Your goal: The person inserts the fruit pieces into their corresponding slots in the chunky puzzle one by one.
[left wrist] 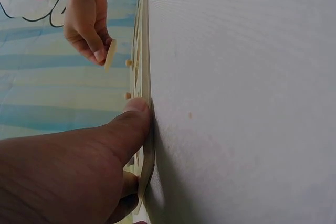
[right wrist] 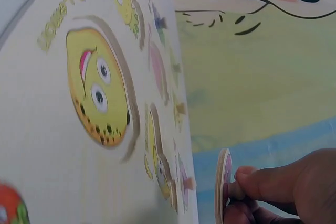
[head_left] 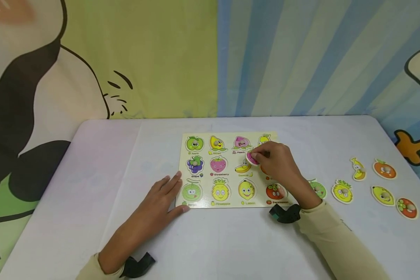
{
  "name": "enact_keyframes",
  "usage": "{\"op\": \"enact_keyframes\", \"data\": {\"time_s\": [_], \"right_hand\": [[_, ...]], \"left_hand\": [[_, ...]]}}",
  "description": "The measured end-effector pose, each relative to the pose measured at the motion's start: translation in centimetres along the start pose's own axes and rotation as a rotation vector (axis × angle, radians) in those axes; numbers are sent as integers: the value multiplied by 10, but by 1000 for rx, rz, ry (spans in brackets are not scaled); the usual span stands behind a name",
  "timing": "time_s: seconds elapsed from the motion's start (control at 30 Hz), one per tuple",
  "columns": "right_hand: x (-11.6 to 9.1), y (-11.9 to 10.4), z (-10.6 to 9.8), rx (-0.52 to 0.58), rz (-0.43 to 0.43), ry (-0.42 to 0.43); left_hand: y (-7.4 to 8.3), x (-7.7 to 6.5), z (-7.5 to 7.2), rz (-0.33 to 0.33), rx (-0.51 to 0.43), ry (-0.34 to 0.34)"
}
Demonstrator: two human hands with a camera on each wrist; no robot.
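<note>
My right hand [head_left: 275, 159] pinches a pink puzzle piece [head_left: 252, 158] by its knob, above the board's right half. In the right wrist view this piece [right wrist: 223, 184] stands on edge between thumb and fingers, apart from the board. My left hand [head_left: 159, 200] rests its straight fingers along the left edge of the wooden fruit board [head_left: 203, 204]; the left wrist view shows the thumb [left wrist: 128, 129] against the board's edge. Knobbed pieces such as the apple [head_left: 195, 143] and grape [head_left: 195, 165] sit in the board. The lemon picture [right wrist: 100, 90] lies in a recess without a knob. My right hand hides part of the right column.
Several loose knobbed pieces lie right of the board: a melon [head_left: 318, 189], a pineapple [head_left: 342, 192], a banana [head_left: 358, 169], an orange [head_left: 385, 170], a lemon [head_left: 383, 195] and a persimmon [head_left: 407, 208]. A cartoon-printed curtain [head_left: 161, 58] hangs behind the white table [head_left: 210, 249].
</note>
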State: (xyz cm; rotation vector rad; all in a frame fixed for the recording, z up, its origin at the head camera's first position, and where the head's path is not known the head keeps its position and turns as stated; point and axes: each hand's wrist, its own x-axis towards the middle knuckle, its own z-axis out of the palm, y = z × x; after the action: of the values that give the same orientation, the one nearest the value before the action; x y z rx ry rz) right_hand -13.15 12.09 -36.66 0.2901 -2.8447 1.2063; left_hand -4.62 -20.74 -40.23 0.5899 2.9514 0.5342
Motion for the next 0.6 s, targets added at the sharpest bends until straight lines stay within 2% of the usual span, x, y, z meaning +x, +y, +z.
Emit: {"op": "enact_keyframes", "data": {"time_s": [0.6], "right_hand": [[13,-32,41,17,2,-74]], "left_hand": [[1,0,0,-4,3,0]]}}
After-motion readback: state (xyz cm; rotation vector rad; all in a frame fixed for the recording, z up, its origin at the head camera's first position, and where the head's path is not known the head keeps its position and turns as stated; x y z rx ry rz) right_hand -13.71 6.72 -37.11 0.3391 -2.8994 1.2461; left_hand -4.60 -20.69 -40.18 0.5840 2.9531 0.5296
